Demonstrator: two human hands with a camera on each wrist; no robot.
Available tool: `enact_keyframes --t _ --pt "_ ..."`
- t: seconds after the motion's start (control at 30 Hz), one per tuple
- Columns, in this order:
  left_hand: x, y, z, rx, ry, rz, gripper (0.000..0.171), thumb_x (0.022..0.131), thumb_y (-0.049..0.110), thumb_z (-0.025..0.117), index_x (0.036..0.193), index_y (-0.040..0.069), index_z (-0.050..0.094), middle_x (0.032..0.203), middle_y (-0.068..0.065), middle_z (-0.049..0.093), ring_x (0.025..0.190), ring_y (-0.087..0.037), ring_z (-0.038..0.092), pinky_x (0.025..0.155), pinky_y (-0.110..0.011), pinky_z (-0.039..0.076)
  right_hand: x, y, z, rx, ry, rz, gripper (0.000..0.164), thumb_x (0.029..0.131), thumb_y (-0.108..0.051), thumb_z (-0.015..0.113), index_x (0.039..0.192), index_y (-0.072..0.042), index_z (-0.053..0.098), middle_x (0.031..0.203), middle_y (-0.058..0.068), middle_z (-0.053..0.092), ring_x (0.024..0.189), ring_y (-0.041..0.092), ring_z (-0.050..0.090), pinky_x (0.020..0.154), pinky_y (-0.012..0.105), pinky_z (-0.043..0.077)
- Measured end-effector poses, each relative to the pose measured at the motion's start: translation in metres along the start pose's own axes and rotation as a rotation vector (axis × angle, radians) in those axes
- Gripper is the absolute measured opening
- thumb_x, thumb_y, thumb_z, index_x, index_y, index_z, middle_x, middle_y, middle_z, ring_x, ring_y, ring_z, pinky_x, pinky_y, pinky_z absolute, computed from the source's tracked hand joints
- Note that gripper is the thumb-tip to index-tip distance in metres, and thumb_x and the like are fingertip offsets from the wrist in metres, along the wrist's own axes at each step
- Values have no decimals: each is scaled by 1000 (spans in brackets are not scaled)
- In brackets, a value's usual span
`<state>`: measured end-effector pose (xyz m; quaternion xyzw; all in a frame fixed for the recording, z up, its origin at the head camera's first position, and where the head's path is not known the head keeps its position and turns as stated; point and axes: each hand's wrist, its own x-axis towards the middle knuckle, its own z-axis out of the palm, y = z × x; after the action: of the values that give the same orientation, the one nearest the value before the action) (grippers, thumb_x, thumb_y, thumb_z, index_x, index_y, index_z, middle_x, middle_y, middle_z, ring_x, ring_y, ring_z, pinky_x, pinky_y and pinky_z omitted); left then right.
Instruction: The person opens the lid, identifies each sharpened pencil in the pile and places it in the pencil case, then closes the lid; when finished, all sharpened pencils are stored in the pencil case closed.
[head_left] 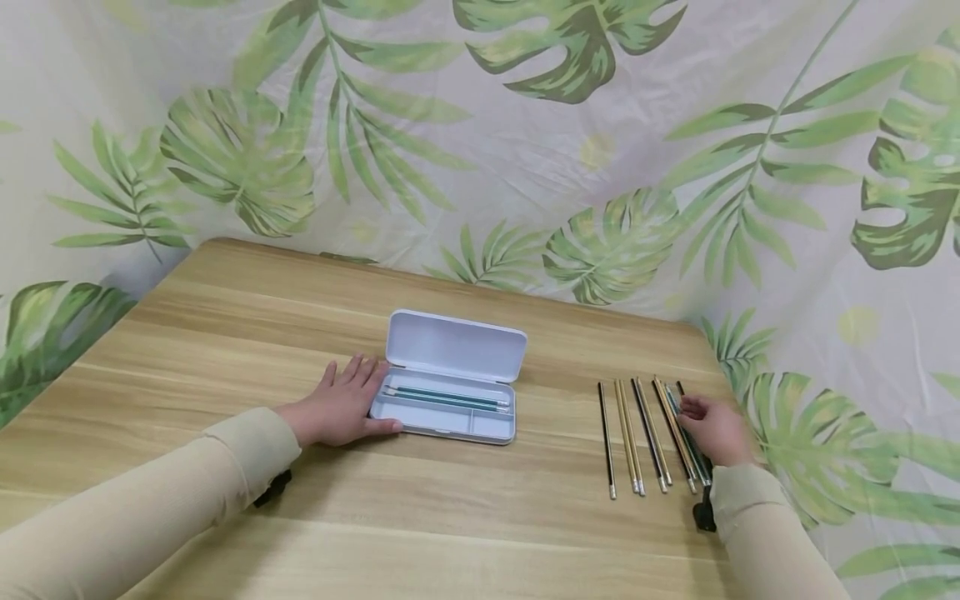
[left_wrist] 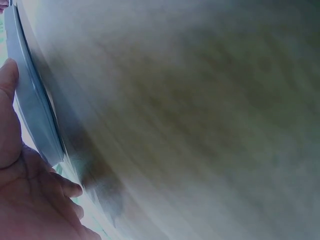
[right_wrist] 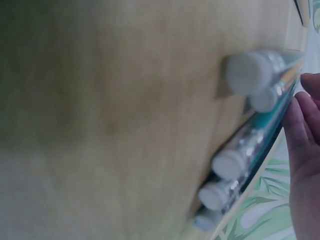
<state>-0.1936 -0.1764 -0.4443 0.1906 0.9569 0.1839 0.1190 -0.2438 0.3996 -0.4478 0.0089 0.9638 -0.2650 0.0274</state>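
A pale blue pencil case [head_left: 420, 410] stands open at the middle of the table, its lid raised at the back. Two green pencils [head_left: 450, 396] lie lengthwise in its rear compartment. My left hand [head_left: 341, 408] rests with spread fingers against the case's left end, its thumb along the front corner. At the right, my right hand [head_left: 716, 429] is over the outermost of several loose pencils, fingers lightly bent. In the right wrist view its fingertips are right at a green pencil [right_wrist: 267, 117], with a gap between thumb and forefinger. The hand hides part of these pencils.
Left of the right hand, a black pencil [head_left: 606, 442], gold pencils [head_left: 626, 433] and other dark ones lie roughly side by side, eraser ends toward me. The wooden table [head_left: 480, 517] ends at a leaf-print cloth [head_left: 517, 183] behind and to the right.
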Motion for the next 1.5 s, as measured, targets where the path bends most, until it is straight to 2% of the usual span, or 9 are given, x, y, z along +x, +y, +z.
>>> enact_keyframes --t 0.23,0.5,0.7,0.83,0.9,0.97,1.2,1.33,1.5 --pt "0 -5 3 -35 17 18 110 94 67 62 157 -14 22 161 -41 15 150 -57 7 114 -75 0 2 -2 0 19 -54 37 45 100 -11 63 133 20 54 128 35 62 117 49 62 97 56 50" --pt "1 -5 4 -17 9 6 107 96 65 59 158 -13 20 162 -39 15 151 -55 6 115 -73 1 6 -9 3 43 -57 82 40 97 -10 70 125 17 59 114 30 68 106 45 65 91 53 52" --pt "0 2 1 1 -4 -2 103 97 61 61 157 -14 22 162 -39 16 151 -56 8 115 -74 3 5 -13 -4 62 -88 44 36 102 -8 60 126 18 57 116 33 66 104 45 65 88 52 53" --pt "-1 0 1 -8 -1 -3 104 97 61 62 157 -13 22 162 -39 16 151 -56 7 116 -73 2 12 -26 -13 227 -118 50 33 106 -2 51 128 22 52 112 32 66 92 26 70 81 38 59" --pt "-1 0 0 -10 3 -4 105 96 62 62 157 -13 22 162 -39 16 151 -56 7 116 -73 2 17 -37 -16 331 -134 55 34 108 -1 48 132 23 48 112 32 66 87 16 69 77 30 60" --pt "-1 0 0 -7 3 -7 104 97 62 62 157 -13 22 162 -39 16 151 -56 7 116 -73 2 20 -48 -18 402 -149 54 37 108 -2 48 136 22 46 116 31 65 91 14 69 82 30 59" --pt "0 0 3 14 1 -11 104 97 62 61 158 -12 22 162 -38 17 151 -56 9 115 -73 4 28 -100 -22 259 -234 -58 43 104 -5 58 139 19 49 135 35 57 121 40 57 103 49 46" --pt "0 0 3 12 9 -7 103 97 62 62 157 -12 23 162 -38 18 151 -56 9 115 -73 4 31 -129 -19 344 -314 -102 44 108 -5 49 144 20 42 143 38 50 132 48 50 111 52 41" --pt "1 -2 3 24 14 -4 103 97 62 62 157 -13 23 161 -38 19 151 -56 10 115 -73 5 32 -162 -13 372 -401 -162 46 112 -9 44 150 15 37 150 34 45 139 47 46 113 52 39"
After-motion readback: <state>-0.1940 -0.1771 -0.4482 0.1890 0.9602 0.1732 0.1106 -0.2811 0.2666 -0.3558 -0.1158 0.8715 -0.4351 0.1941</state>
